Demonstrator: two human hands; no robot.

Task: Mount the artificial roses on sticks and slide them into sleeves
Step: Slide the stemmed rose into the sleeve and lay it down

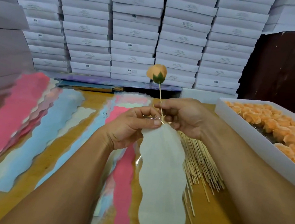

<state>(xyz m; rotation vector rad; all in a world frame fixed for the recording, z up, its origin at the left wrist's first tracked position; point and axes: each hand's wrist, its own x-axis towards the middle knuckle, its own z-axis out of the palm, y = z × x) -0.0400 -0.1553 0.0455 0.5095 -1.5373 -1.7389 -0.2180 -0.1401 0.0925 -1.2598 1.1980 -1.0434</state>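
Feeding the stick [160,96] straight down into the narrow mouth of the white sleeve [162,168], centre frame above the table [91,112]. Best kept upright, mouth pinched apart by the left hand [132,126]. Right hand [184,116] pinching the stick mid-length; orange rose [157,73] well above both grips.
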